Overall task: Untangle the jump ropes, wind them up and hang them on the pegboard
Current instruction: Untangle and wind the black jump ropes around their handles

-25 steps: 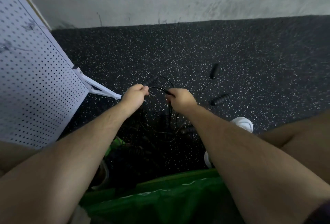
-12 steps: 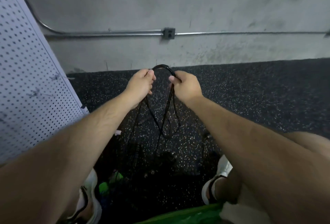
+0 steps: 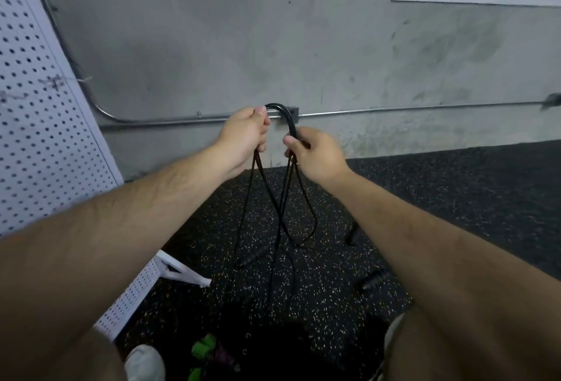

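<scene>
Grips the black jump ropes (image 3: 283, 198) in the left hand (image 3: 243, 134), fingers curled round the strands, and pinches them between thumb and fingers of the right hand (image 3: 315, 152), both raised to the right of the pegboard (image 3: 36, 137). Arches the cords in a short loop between the hands, the rest hanging crossed toward the speckled floor (image 3: 455, 198). Shows two blurred dark handles (image 3: 372, 280) on that floor, farther right of the pegboard.

Gym: speckled rubber floor (image 3: 470, 181), pegboard (image 3: 36, 137)
</scene>
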